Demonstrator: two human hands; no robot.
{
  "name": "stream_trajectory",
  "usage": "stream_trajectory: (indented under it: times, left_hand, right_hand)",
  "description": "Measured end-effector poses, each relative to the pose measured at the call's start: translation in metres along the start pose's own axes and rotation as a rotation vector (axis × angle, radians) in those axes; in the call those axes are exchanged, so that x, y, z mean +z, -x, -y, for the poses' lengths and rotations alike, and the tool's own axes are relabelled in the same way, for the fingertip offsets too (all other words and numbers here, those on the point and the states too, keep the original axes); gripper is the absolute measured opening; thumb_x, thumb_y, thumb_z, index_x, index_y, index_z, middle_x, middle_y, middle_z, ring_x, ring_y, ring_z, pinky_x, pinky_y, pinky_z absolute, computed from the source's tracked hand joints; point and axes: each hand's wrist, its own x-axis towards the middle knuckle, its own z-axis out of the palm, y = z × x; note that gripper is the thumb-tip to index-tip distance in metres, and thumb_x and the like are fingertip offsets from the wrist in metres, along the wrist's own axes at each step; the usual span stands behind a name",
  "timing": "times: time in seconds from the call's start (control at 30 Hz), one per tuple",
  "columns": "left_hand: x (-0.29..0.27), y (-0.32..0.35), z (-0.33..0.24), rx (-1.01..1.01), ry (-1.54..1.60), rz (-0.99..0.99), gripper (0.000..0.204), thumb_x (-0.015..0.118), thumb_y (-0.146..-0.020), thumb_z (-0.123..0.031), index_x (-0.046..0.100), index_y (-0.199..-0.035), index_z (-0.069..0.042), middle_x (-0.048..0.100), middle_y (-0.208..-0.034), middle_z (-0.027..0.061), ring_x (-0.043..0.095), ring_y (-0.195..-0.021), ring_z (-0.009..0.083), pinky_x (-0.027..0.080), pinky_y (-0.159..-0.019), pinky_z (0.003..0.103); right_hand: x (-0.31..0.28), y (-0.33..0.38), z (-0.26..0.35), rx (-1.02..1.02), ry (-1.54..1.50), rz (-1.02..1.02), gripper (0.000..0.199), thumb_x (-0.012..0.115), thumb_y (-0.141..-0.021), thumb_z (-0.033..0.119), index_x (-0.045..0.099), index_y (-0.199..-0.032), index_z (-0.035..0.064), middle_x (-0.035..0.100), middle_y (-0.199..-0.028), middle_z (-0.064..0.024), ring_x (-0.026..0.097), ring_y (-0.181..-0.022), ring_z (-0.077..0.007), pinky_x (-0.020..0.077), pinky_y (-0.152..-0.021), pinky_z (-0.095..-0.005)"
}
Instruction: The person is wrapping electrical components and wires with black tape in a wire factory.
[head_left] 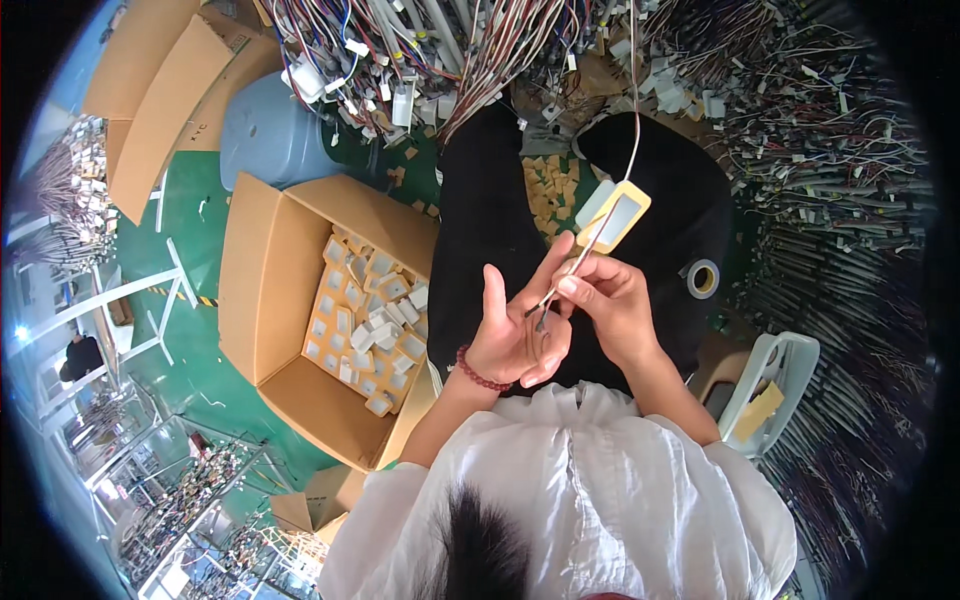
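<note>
My right hand [618, 305] pinches a thin cable [634, 120] between thumb and fingers, close to a flat pad with a yellow frame and pale grey centre [618, 220]. A smaller pale white piece [594, 205] sits behind the pad's left edge. The cable runs up from there out of the top of the view. My left hand [515, 340] wears a dark red bead bracelet [480, 372]. Its thumb is raised and its index finger reaches to the cable, while its lower fingers curl around the cable's dark end. Part of that grip is hidden.
Left stands an open cardboard box [262, 300] with many pads inside. Behind it is a blue-grey plastic stool [275, 130]. Dense bundles of cables [840, 250] fill the right and far sides. A tape roll [703, 279] and a white bin [785, 385] are at the right.
</note>
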Motion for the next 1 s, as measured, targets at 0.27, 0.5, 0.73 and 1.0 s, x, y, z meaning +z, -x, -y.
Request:
stream_trajectory:
  times: [0.27, 0.5, 0.73, 1.0]
  left_hand:
    - [0.005, 0.0, 0.007, 0.005, -0.015, 0.018, 0.067, 0.019, -0.093, -0.066, 0.002, -0.149, -0.034, 0.052, -0.059, 0.0129, 0.042, -0.035, 0.0129, 0.04, -0.033, 0.021]
    - [0.002, 0.002, 0.011, 0.033, -0.078, -0.049, 0.055, 0.026, -0.1, -0.046, 0.004, -0.149, -0.033, 0.046, -0.052, 0.0062, 0.037, -0.034, 0.01, 0.035, -0.035, 0.021]
    - [0.008, 0.001, 0.013, 0.098, -0.201, -0.085, 0.055, 0.029, -0.1, -0.034, 0.007, -0.15, -0.027, 0.035, -0.043, 0.0002, 0.028, -0.032, 0.0082, 0.028, -0.034, 0.021]
    - [0.01, 0.008, 0.003, 0.14, -0.246, -0.164, 0.055, 0.027, -0.095, -0.016, 0.016, -0.148, -0.006, 0.029, -0.04, -0.0036, 0.023, -0.031, 0.0068, 0.024, -0.034, 0.021]
  right_hand:
    - [0.005, 0.002, -0.005, -0.127, 0.152, -0.111, 0.012, 0.067, -0.087, 0.009, 0.066, -0.093, -0.0012, 0.064, -0.079, -0.0022, 0.056, -0.066, -0.0064, 0.0464, -0.06, -0.0204]
    - [0.009, 0.004, -0.006, -0.188, 0.226, -0.121, 0.009, 0.066, -0.086, 0.006, 0.066, -0.091, -0.0011, 0.064, -0.077, -0.0022, 0.056, -0.066, -0.0065, 0.0472, -0.06, -0.0201]
    - [0.011, 0.006, -0.003, -0.193, 0.247, -0.122, 0.008, 0.066, -0.086, 0.003, 0.065, -0.09, -0.0025, 0.064, -0.08, -0.0029, 0.058, -0.069, -0.0074, 0.0478, -0.063, -0.0203]
    - [0.006, 0.003, 0.001, -0.246, 0.446, -0.134, 0.016, 0.072, -0.081, 0.007, 0.064, -0.092, -0.002, 0.063, -0.081, -0.0032, 0.059, -0.072, -0.0077, 0.0486, -0.065, -0.0221]
